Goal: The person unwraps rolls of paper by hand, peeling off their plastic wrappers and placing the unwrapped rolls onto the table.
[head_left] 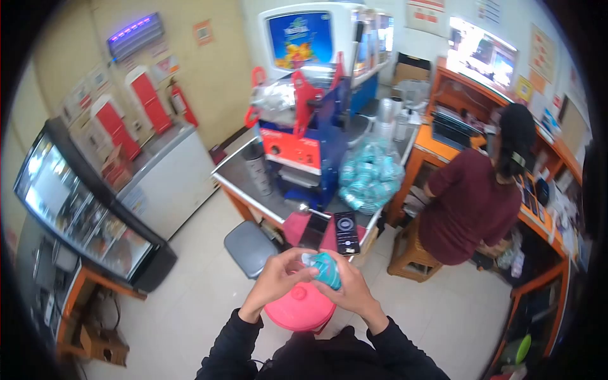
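Between my two hands is a small, crumpled teal bundle [327, 271] with thin pale lines; I cannot make out its exact kind. My right hand [353, 291] is closed around its right side. The fingers of my left hand [277, 280] are bent toward its left end, pinching at a whitish bit there. Just below my hands stands a pink-red lidded bucket [297, 315]. Beyond them, at the table's near corner, a phone with a lit screen [347, 233] and a second dark phone [314, 232] lie on a red cloth [293, 227].
A clear bag of similar teal bundles [369, 180] sits on the table beside a blue-and-red machine [291, 152]. A grey stool [250, 246] stands at the table's left. On the right, a person in a maroon top [472, 202] sits on a wooden stool [411, 256].
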Available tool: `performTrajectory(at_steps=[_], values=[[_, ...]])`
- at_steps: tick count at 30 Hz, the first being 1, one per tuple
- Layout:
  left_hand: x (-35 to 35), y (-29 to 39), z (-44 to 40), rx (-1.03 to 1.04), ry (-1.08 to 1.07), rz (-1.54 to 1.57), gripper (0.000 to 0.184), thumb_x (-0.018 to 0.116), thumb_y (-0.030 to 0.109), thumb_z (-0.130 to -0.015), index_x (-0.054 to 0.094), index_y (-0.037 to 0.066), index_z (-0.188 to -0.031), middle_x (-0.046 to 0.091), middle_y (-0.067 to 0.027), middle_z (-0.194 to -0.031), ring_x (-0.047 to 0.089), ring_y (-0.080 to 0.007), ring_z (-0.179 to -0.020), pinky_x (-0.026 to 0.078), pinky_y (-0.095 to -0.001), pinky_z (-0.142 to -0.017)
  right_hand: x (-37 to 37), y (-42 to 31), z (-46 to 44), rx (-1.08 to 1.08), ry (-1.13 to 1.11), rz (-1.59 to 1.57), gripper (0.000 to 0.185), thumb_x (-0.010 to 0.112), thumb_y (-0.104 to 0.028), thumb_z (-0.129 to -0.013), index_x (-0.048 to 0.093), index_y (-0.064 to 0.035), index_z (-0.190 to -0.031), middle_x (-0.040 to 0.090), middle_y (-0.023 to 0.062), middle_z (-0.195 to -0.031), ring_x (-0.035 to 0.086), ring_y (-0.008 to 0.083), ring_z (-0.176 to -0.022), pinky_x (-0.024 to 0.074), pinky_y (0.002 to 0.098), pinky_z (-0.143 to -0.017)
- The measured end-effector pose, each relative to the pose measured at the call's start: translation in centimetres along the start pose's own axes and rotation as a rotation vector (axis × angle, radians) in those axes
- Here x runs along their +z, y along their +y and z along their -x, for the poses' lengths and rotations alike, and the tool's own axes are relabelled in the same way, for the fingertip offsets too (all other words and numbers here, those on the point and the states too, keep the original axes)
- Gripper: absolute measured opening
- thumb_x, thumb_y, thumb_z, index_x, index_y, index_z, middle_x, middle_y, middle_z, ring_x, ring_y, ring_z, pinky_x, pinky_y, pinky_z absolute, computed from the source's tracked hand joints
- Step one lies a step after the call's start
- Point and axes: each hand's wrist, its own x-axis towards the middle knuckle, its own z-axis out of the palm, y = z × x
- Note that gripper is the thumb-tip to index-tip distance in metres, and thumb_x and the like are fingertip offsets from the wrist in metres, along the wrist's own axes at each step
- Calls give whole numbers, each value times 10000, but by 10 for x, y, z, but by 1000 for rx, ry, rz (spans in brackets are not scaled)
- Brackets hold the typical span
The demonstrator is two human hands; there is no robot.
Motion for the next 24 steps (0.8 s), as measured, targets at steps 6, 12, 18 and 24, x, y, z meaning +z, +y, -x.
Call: performTrajectory(at_steps=[6, 12, 18, 24], values=[[-9, 7, 49, -55, 281, -290, 120, 664, 35, -846, 694, -12, -952, 709, -66, -856, 657, -99, -778, 556, -253, -655, 36, 9, 6, -63, -156, 29, 585, 779, -233, -687, 509, -29, -1165, 607, 157, -1016, 620, 337, -945, 494, 398, -790], [1, -36, 80, -61, 626, -541, 80, 653, 45, -859, 675, -27, -885, 694, -93, -777, 642, -105, -671, 510, -248, -573, 84, 21, 12, -57, -215, -78, 553, 782, -220, -644, 539, -17, -1097, 616, 161, -948, 637, 329, -877, 504, 391, -744], [-18, -83, 103, -240, 715, -230, 130, 657, 100, -881, 683, -27, -890, 675, -84, -714, 619, -106, -632, 484, -259, -559, 156, 44, 41, -39, -41, -163, 538, 804, -213, -640, 561, 2, -1070, 650, 146, -857, 672, 295, -748, 530, 359, -661], [-89, -165, 141, -391, 799, 342, 224, 643, 167, -916, 678, -48, -865, 666, -56, -732, 609, -101, -633, 511, -242, -578, 259, 39, 51, 179, -28, -212, 541, 797, -264, -720, 562, 17, -1119, 660, 145, -893, 678, 249, -815, 533, 349, -716]])
